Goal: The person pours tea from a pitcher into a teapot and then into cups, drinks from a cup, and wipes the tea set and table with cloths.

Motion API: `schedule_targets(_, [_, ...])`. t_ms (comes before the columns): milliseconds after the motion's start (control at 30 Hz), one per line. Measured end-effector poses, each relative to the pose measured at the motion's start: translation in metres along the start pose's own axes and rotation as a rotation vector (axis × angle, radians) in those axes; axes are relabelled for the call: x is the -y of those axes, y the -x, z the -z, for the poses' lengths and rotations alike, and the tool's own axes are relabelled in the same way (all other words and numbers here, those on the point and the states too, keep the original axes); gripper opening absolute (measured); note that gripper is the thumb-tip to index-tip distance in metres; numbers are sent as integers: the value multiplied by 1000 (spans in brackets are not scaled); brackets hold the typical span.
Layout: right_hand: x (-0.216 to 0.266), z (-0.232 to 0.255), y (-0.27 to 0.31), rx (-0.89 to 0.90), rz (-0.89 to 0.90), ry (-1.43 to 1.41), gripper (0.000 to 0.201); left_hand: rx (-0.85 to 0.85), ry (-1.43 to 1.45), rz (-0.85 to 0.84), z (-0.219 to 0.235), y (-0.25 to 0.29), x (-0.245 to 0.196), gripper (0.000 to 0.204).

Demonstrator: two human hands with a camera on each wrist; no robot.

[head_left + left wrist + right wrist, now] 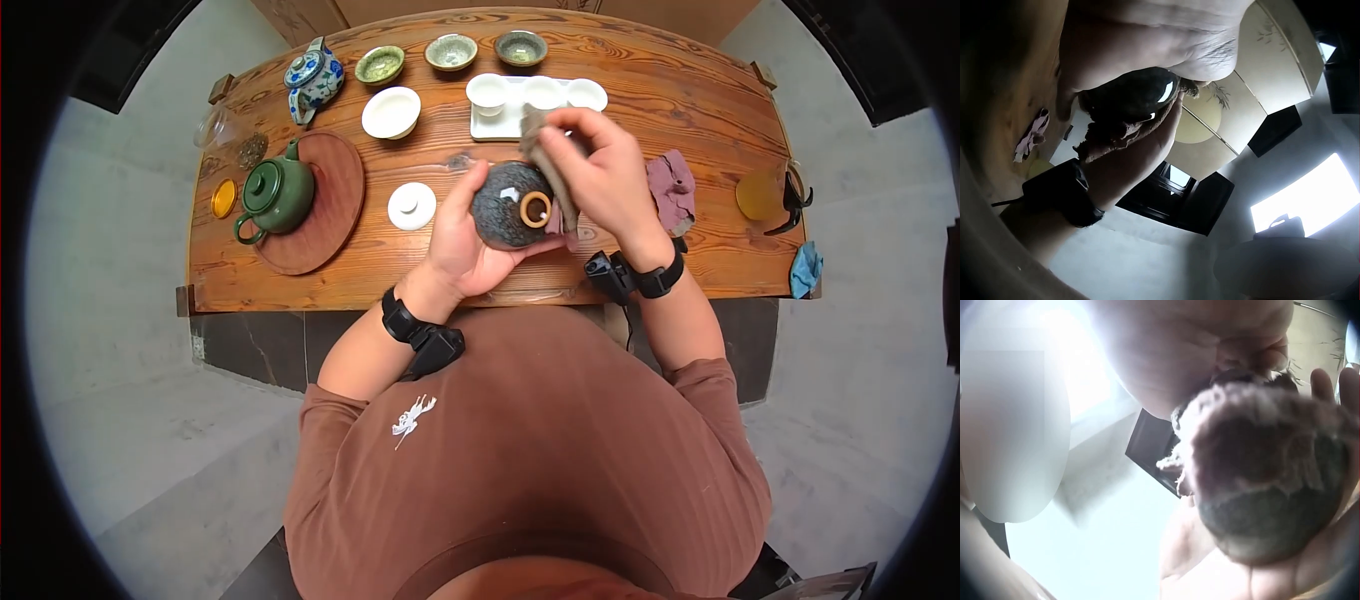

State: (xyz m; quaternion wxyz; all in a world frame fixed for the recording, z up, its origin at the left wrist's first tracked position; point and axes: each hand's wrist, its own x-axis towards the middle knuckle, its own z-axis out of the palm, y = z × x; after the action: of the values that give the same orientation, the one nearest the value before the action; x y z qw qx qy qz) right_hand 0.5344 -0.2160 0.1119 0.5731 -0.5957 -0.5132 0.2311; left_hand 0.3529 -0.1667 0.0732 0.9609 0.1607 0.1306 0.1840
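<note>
In the head view, my left hand [462,240] grips a round, dark grey, rough-surfaced pot [500,212] from the left and below. A tan ring [535,209] on the pot faces up toward the camera. My right hand [607,178] pinches a brownish cloth [543,160], which drapes down the pot's right side. The right wrist view shows the frayed cloth [1241,440] covering part of the pot [1272,525], with left-hand fingers around it. Nearest on the left is a white lid [411,206] with a knob, flat on the table.
A green teapot [280,195] sits on a round wooden tray [340,190] at left. Along the back stand a blue-and-white teapot [315,78], several bowls and a white tray [490,128] with white cups. At right are a pink cloth [671,190], an amber pitcher [760,195] and a blue cloth [805,270].
</note>
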Motion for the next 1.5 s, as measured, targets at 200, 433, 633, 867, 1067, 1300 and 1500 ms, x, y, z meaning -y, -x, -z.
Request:
schedule_targets(200, [-11,42,15,-122,-68,-402,20,-134,135,-151,11,2,-17,69])
schedule_targets(433, [-25,95,46,-244,-171,-580,25,-161,121,-158,12,2,-26,71])
schedule_targets(633, [-80,160,93,-235,-91,-760,37,-179,-313,-213,-13,-12,-57,58])
schedule_targets(867, [-161,203,140,-438,-115,-1205,46,-32,-1541,-454,-48,-64,-55,43])
schedule_targets(1067, [-142,207,140,-553,-160,-1336,59,105,-2346,-520,-46,-76,-15,55])
schedule_targets(1300, [-148,202,139,-564,-309,-1279,45,16,-2533,-513,6,-73,-8,57])
schedule_targets(1500, [-156,199,134,-587,-303,-1156,45,-41,-2477,-508,18,-73,-10,59])
